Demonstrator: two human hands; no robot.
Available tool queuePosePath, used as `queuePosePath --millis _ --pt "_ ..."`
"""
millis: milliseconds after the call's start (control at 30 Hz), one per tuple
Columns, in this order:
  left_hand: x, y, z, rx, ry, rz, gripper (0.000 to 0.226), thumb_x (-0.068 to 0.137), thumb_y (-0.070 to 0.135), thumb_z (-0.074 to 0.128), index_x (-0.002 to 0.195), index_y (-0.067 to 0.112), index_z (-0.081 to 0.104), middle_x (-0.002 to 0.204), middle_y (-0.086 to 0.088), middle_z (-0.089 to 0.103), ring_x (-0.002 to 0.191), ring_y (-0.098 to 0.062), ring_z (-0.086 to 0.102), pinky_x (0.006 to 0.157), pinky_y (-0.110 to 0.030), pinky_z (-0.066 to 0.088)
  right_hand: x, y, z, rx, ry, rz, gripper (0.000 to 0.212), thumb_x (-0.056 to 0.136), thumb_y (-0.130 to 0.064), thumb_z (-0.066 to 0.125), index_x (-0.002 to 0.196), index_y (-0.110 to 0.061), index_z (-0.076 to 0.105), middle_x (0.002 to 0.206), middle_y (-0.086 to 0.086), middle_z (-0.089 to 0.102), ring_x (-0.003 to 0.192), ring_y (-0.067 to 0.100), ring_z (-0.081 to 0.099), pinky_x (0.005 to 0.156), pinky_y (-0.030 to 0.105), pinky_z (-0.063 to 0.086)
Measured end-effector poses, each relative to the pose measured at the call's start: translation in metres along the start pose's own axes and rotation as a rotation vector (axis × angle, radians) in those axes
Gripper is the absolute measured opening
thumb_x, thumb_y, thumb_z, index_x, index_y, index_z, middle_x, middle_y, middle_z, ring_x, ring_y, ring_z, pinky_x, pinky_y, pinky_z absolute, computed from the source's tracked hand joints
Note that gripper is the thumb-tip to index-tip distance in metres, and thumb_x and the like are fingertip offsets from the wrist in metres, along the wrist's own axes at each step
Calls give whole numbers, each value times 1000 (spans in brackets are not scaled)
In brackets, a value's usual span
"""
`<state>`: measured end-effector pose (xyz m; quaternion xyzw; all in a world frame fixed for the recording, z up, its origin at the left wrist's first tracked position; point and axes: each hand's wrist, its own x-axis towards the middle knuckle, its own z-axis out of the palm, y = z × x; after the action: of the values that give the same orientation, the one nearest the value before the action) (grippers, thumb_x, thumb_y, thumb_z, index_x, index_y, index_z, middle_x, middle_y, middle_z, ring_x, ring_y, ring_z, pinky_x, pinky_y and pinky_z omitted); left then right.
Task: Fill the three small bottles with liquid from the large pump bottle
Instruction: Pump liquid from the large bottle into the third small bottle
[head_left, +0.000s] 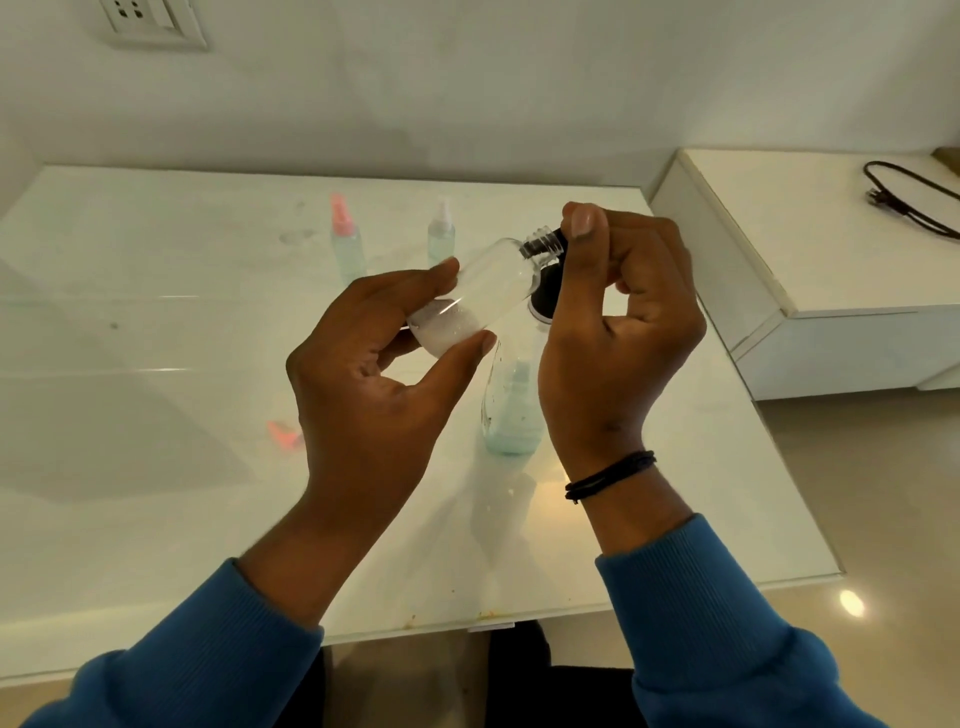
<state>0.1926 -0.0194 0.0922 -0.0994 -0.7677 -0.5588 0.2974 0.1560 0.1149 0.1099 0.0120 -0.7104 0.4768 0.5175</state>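
Note:
My left hand (384, 364) holds a small clear bottle (483, 291) tilted, its threaded neck up and to the right against the black pump nozzle. White foam lies in the bottle's bottom. My right hand (618, 322) is closed over the black pump head (548, 291) of the large clear pump bottle (511, 410), which stands on the table with a little blue-green liquid at its base. Two small bottles with blue-green liquid stand farther back: one with a pink spray cap (345, 244), one with a white spray cap (441, 234).
A pink spray cap (284, 435) lies on the white glossy table (156, 312) left of my left hand. A lower white cabinet (810, 249) stands to the right with a black cable (909, 197) on it. A wall socket (150, 21) is at the upper left.

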Motion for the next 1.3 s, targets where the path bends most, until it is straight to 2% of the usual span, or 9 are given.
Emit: queuePosePath --millis 167,333,500,567,700,867,1000,1100,1300 --pt "0 2 0 8 -2 0 45 85 20 86 125 5 69 121 -3 71 111 -15 69 91 -23 59 5 -2 -2 -12 7 -20 21 98 -11 65 79 -6 70 80 -9 62 74 4 53 68 44 49" --pt "1 0 0 14 2 -1 45 85 20 86 125 6 70 120 -4 72 108 -16 70 90 -28 61 -2 3 0 -7 -11 -16 16 98 -10 64 86 -4 72 87 -4 67 79 10 59 70 47 52" --pt "1 1 0 18 2 8 45 85 21 86 125 6 70 120 -4 72 109 -16 69 90 -26 60 4 0 -2 -24 0 -48 19 98 -10 65 81 -6 72 83 -9 64 79 -4 51 70 43 49" --pt "1 1 0 10 0 7 46 85 21 86 125 6 70 120 -4 72 109 -15 69 90 -27 60 3 1 -3 -29 -1 -50 19 98 -8 65 81 -7 71 84 -9 64 78 -2 52 71 46 49" --pt "1 -2 0 5 0 -3 46 85 21 86 125 7 70 120 -4 72 109 -19 70 89 -31 62 -2 4 0 -20 -12 -33 15 99 -10 64 87 -5 72 89 -5 67 81 12 60 72 50 52" --pt "3 1 1 3 5 4 45 84 20 86 124 6 70 119 -3 72 108 -16 70 90 -25 60 8 0 -2 -38 -10 -50 20 98 -11 65 80 -7 71 82 -11 62 77 -3 51 70 47 49" --pt "2 1 2 16 5 -1 45 85 21 86 124 6 70 120 -3 72 109 -13 69 90 -23 59 4 2 -2 -34 -9 -43 19 99 -10 65 81 -7 70 83 -8 63 75 7 54 70 48 50" --pt "1 -1 1 10 5 -4 44 84 19 86 124 7 70 119 -3 72 107 -17 70 90 -27 60 -1 3 0 -15 -9 -30 18 98 -10 63 85 -2 72 86 -3 66 79 10 58 71 48 52" --pt "1 1 1 8 -1 -2 45 85 21 85 124 5 70 121 -4 71 110 -13 69 91 -21 58 5 0 -1 -31 10 -43 20 98 -11 65 78 -7 69 80 -9 60 74 5 51 68 42 49"
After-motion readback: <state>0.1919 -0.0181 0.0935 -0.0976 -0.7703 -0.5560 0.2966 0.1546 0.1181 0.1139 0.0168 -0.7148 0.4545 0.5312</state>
